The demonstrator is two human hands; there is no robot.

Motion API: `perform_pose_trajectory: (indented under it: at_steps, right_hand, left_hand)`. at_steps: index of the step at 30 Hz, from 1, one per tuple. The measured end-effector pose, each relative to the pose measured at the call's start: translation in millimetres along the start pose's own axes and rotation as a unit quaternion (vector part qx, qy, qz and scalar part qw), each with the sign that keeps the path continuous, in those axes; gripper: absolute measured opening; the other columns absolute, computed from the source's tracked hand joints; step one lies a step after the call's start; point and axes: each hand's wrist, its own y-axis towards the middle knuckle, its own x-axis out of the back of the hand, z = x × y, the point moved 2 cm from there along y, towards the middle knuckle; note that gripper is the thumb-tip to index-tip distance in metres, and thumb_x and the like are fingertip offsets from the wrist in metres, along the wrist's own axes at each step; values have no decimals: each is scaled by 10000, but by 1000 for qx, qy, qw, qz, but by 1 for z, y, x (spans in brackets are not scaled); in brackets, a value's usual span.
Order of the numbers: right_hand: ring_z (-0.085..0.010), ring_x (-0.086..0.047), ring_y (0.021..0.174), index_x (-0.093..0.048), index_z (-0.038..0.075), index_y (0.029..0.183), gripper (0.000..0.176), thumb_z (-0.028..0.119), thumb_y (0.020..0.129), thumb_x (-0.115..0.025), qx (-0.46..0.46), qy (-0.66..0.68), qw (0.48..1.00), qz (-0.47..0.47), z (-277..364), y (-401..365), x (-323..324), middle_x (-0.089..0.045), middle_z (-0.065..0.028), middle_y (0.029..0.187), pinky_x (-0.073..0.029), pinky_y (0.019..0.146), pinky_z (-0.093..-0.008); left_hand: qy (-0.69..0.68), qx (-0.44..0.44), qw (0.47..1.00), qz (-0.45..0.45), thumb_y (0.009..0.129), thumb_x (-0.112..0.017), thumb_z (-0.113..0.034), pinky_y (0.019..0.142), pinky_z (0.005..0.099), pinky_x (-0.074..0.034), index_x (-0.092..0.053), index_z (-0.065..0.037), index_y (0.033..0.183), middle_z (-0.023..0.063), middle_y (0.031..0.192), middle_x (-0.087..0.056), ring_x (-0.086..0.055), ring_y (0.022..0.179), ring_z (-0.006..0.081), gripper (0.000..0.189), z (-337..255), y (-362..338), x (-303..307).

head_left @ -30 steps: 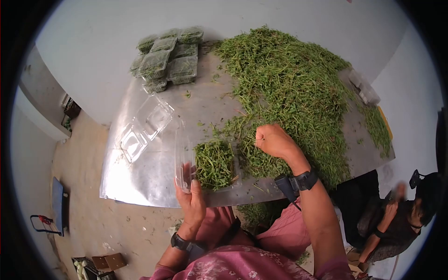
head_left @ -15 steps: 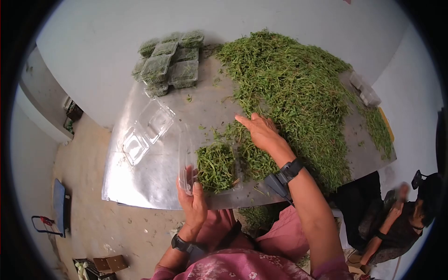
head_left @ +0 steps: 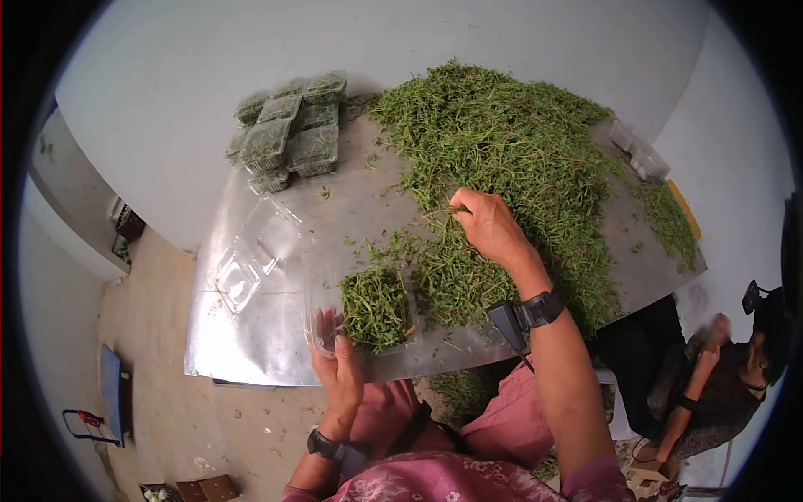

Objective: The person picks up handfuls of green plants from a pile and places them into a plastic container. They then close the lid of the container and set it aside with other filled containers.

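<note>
Can read no text, label, brand, number or sign anywhere in view. Too small, glossy or blurred to tell whether any print stands on the stacked filled clear plastic clamshells (head_left: 314, 152), the open clamshell with greens (head_left: 320, 289), the black band on the left wrist (head_left: 322, 445), the black strap-on device on the right wrist (head_left: 542, 309) or the blue platform trolley (head_left: 110, 381).
</note>
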Motion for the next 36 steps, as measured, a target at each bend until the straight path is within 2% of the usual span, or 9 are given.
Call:
perform_pose_trajectory:
  at_steps: [3,8,11,17,23,27,28,31,36]
  right_hand:
    - [-321,-638,744,-602,1,955,136,59,836,-633,-11,68,996,-49,-2,-7,20,-661,-184,851,-486,656,-413]
    - [-192,-633,653,-653,2,911,159,113,806,-694,-134,72,987,49,-38,-19,22,-673,-131,753,-480,595,-371]
    - [-170,-554,564,-622,-10,755,156,118,808,-695,-175,42,982,58,-50,-28,22,-617,-121,644,-448,542,-382]
    - [-99,-314,437,-394,20,523,466,199,810,-715,-158,-102,977,101,-64,-38,38,-344,-34,463,-288,406,-364]
    - [-161,-241,471,-313,14,532,628,371,738,-786,-241,-175,945,134,-60,-48,28,-265,-48,496,-261,427,-413]
    - [-360,-644,698,-530,-82,680,469,326,797,-730,-239,-217,937,135,-54,-48,14,-604,-255,729,-483,655,-504]
    - [-394,-653,760,-542,-78,717,348,225,810,-687,-262,-196,933,152,-48,-46,16,-614,-263,768,-482,684,-521]
    - [-349,-647,690,-542,-61,729,247,145,802,-657,-223,-188,950,114,-60,-45,16,-606,-235,731,-482,632,-494]
    - [-209,-545,541,-506,-10,686,217,96,790,-664,-173,-99,979,50,-58,-43,32,-516,-126,590,-422,512,-427]
  left_hand:
    - [4,2,1000,10,1000,-455,-197,1083,368,-326,-278,32,1436,201,1403,-427,-441,1271,258,523,0,-1,0]
    - [18,0,1000,6,1001,-454,-205,1083,367,-325,-281,30,1436,200,1400,-431,-440,1277,260,524,2,0,1]
    - [23,-3,1000,5,1002,-451,-204,1084,367,-323,-280,30,1436,201,1401,-430,-438,1283,262,522,1,0,2]
    - [26,-11,1000,8,1002,-445,-194,1085,367,-321,-278,29,1438,198,1401,-432,-438,1283,261,517,2,0,2]
    - [8,-6,1000,13,991,-478,-203,1074,372,-333,-250,62,1437,207,1416,-416,-441,1280,268,566,1,0,1]
    - [-9,2,1000,12,986,-493,-198,1069,373,-340,-231,77,1439,212,1425,-404,-438,1286,275,592,0,-1,1]
    - [0,-2,1000,9,991,-479,-197,1075,371,-331,-245,60,1439,207,1418,-412,-439,1282,269,568,1,0,2]
    - [17,-7,1000,5,1000,-452,-193,1088,367,-312,-274,24,1440,196,1404,-428,-440,1274,258,522,3,0,2]
    - [12,5,1000,-1,996,-464,-186,1083,367,-317,-283,12,1439,185,1402,-433,-443,1271,255,518,5,-1,3]
